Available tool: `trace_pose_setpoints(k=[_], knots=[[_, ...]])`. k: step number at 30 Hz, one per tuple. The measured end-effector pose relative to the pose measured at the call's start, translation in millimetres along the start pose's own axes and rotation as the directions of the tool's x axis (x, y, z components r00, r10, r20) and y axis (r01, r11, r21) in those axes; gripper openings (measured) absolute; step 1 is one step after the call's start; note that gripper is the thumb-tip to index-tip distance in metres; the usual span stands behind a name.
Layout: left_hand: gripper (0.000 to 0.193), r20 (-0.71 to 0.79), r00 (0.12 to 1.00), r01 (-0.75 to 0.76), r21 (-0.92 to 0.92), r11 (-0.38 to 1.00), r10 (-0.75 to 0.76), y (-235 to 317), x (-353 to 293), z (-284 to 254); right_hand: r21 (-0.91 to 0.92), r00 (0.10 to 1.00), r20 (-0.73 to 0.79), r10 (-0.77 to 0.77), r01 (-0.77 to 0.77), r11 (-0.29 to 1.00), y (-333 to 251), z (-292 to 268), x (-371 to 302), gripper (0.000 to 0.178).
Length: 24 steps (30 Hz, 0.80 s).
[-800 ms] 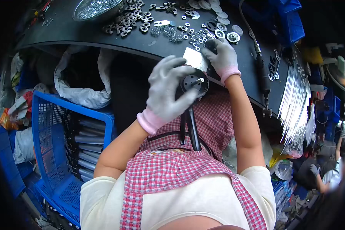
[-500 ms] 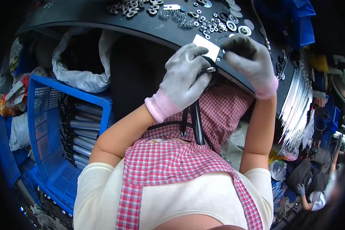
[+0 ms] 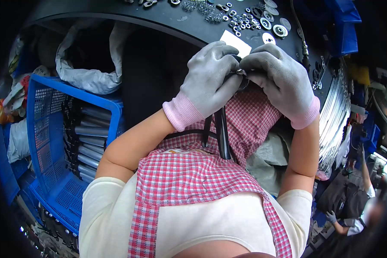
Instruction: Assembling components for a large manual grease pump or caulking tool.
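Sitting in the curled grip of the left hand (image 3: 211,79), the dark metal-tipped piece (image 3: 242,72) lay toward the right hand (image 3: 284,79), whose bunched fingers' hold I could not tell, while a black tube (image 3: 222,135) ran lengthwise below toward the checked apron (image 3: 198,176).

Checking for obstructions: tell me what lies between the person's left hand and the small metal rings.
In the head view, a white flat piece lies between the left hand and the small metal rings.
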State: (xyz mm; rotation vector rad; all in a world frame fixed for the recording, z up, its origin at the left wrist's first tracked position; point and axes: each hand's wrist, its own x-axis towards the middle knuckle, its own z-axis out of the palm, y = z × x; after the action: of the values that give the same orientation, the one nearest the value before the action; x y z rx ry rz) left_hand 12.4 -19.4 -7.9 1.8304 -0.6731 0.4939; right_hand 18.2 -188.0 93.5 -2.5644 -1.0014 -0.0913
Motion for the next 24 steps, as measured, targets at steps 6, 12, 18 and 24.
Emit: trace_pose_setpoints(k=[6, 12, 18, 24], knots=[[0.018, 0.009, 1.000, 0.003, -0.010, 1.000, -0.003, -1.5, -0.7, -0.4, 0.040, 0.991, 0.073, -0.115, 0.112, 0.993, 10.3, -4.7, 3.8, 0.023], [0.018, 0.029, 1.000, 0.011, -0.004, 1.000, -0.011, -0.9, -2.0, -1.6, 0.169, 0.967, 0.154, -0.205, 0.178, 0.969, 24.4, -9.8, 12.2, 0.023], [0.018, 0.044, 0.999, 0.034, -0.044, 0.998, -0.032, -2.9, -1.3, 0.0, 0.171, 0.948, 0.178, -0.263, 0.234, 0.957, 26.2, -10.0, 17.5, 0.022], [0.019, 0.037, 0.999, 0.013, -0.024, 1.000, -0.012, -3.4, -2.1, 1.5, 0.213, 0.958, 0.179, -0.224, 0.185, 0.960, 29.2, -7.2, 16.4, 0.023]])
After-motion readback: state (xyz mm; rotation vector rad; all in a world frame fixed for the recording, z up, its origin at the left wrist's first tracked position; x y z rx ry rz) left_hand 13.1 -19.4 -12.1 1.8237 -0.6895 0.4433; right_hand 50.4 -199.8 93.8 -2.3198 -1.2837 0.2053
